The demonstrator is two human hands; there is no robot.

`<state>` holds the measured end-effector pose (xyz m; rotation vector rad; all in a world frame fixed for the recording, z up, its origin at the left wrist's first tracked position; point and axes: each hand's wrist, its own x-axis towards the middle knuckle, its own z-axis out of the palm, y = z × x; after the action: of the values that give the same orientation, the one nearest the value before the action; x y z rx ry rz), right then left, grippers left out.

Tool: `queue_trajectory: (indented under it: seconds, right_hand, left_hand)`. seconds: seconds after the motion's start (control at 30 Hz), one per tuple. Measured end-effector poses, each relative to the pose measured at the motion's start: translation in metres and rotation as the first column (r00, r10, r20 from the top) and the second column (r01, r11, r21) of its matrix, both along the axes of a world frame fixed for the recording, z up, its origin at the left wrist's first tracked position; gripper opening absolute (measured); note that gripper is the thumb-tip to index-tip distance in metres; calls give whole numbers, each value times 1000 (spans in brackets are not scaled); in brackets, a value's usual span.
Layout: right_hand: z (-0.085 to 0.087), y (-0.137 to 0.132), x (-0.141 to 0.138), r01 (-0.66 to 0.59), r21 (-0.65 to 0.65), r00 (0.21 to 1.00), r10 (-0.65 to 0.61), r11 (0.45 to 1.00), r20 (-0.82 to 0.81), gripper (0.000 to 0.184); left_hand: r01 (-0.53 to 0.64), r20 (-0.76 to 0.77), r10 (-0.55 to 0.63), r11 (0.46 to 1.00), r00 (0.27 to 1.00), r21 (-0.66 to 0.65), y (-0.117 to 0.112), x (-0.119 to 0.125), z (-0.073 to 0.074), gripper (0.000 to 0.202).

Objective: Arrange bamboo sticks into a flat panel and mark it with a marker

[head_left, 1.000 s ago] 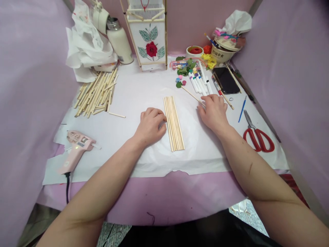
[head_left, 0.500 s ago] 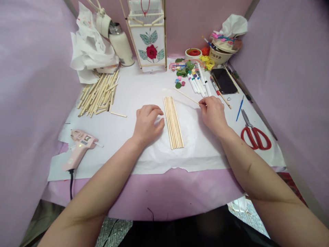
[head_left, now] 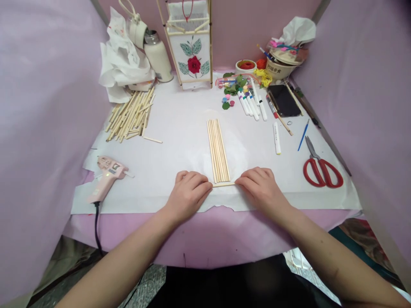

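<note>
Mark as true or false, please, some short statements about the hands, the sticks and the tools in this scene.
1. The left hand and the right hand hold one stick near its two ends. True.
2. This stick is at the far end of the stick row. False: it is at the near end.
3. The glue gun is to the left of the row, and the scissors to the right. True.
4. The scissors have green handles. False: the handles are red.
5. One marker lies apart from the other markers. True.
6. The left hand grips the glue gun. False: no hand touches it.
</note>
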<state>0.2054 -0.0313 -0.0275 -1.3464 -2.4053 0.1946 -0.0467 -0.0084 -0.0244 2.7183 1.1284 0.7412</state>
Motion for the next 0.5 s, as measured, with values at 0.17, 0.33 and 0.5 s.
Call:
queue_trajectory:
  seconds: [0.17, 0.33, 0.5]
  right_hand:
    - [-3, 3, -2, 18, -5, 997, -18, 1000, -71, 16]
    - [-3, 6, -2, 38, -25, 986, -42, 999, -164, 12]
    - [-4, 10, -2, 29, -34, 979, -35, 999, -202, 11]
  left_hand:
    - [-35, 17, 35, 999, 999, -31, 0, 3, -2, 9]
    - [-68, 15, 69, 996, 997, -61, 0, 3, -4, 10]
    - [-74, 18, 75, 996, 997, -52, 3, 3, -6, 9]
